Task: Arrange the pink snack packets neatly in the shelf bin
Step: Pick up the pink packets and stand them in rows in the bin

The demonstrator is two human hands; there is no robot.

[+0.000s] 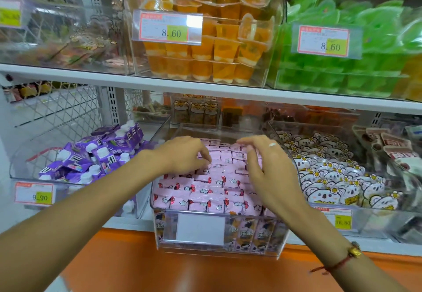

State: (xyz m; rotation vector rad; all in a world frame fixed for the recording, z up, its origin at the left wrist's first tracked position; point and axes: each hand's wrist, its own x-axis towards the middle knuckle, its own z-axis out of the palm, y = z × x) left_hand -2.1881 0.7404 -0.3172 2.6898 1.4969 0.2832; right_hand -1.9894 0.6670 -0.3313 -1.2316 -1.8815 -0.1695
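Several pink snack packets (pixel 212 191) with cloud prints fill a clear shelf bin (pixel 205 128) at the middle of the lower shelf, lying in rough rows. My left hand (pixel 182 152) hovers over the back left of the pile, its curled fingertips pinching a packet. My right hand (pixel 267 168), a ring on one finger, is over the back right. Its fingers curl down onto the packets there and its thumb presses in beside them. The packets under both palms are hidden.
A bin of purple cartons (pixel 91 154) stands to the left and a bin of koala-print packets (pixel 331 177) to the right. Orange jelly cups (pixel 205 47) and green jelly cups (pixel 365 63) sit on the shelf above. A blank label (pixel 201 229) covers the pink bin's front.
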